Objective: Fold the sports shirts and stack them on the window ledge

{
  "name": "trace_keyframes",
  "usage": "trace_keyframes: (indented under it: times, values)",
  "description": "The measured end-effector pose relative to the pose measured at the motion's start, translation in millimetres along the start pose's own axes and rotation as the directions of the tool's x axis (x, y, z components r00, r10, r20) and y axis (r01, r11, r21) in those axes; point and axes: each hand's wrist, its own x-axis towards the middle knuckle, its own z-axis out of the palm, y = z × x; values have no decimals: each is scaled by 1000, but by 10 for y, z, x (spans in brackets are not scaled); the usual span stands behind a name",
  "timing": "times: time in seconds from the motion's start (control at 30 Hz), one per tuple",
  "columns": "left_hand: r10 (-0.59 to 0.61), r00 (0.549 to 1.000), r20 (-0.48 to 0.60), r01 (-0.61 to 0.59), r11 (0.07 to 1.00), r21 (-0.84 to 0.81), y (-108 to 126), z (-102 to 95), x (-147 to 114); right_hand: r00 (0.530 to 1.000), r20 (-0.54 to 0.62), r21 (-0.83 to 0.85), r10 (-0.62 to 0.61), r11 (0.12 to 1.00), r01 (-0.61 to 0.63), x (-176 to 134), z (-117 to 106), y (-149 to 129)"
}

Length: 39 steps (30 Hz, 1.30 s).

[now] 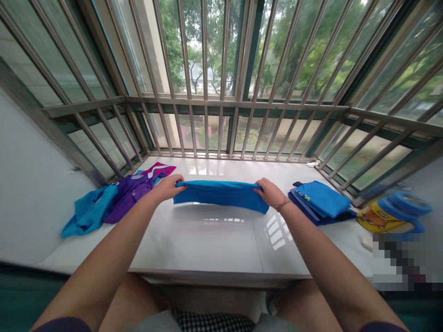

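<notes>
Stretched between my two hands is a folded piece of blue cloth, probably a garment, though its kind is hidden by the folds. My left hand pinches its top left corner, thumb and fingers closed. At the opposite top corner, my right hand grips it the same way. The cloth hangs as a long narrow strip just over the white tiled sill. To the right of my right hand lies a stack of folded blue clothes.
A loose heap of purple and teal clothes lies at the left wall. On the right stands a yellow and blue jug with a handle. Metal window bars close off the back and both sides. A pixelated patch covers the lower right.
</notes>
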Motion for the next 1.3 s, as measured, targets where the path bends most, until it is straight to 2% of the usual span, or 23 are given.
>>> trace_keyframes:
  times: [0.03,0.1,0.17,0.23,0.3,0.4,0.5,0.57,0.67,0.83,1.0,1.1,1.17,1.3]
  values:
    - [45,997,-67,-46,999,-12,74,-97,-69,995,-87,1,-39,999,40,-65,-123,-8]
    - [144,977,-161,-145,989,0,209,-196,-288,958,-257,-24,-130,991,128,-272,-292,-47]
    - [233,953,-193,-225,972,63,297,-134,-624,920,-341,-80,-193,981,176,-587,-304,-117]
    - [264,952,-153,-244,960,137,323,80,-1065,920,-324,-126,-219,974,187,-997,-133,-205]
    - [220,974,-51,-208,962,177,300,379,-1562,943,-246,-127,-222,972,196,-1463,176,-287]
    - [134,984,120,-150,979,135,229,782,-2223,968,-113,-52,-225,974,221,-2110,647,-360]
    - [37,991,126,-45,997,60,170,983,-2524,983,-87,25,-162,986,165,-2426,844,-385]
    - [-25,998,63,23,999,33,142,1029,-2483,991,-104,55,-84,994,90,-2383,824,-401]
    - [-57,998,3,57,998,25,105,1053,-2196,993,-108,61,-53,996,60,-2075,751,-423]
    - [-52,992,111,46,998,52,24,1056,-1722,994,59,27,-96,995,94,-1608,833,-320]
    - [-139,983,116,131,989,73,-5,997,-1519,998,50,17,-31,999,31,-1462,925,-142]
    - [-201,973,112,197,979,40,32,926,-1516,999,45,-5,29,1000,-29,-1443,856,-112]
    - [-205,976,69,206,979,-6,48,868,-1603,999,27,2,34,999,-35,-1507,760,-122]
    - [-190,980,-54,180,972,-149,60,767,-1916,991,-132,179,6,984,18,-1934,516,-233]
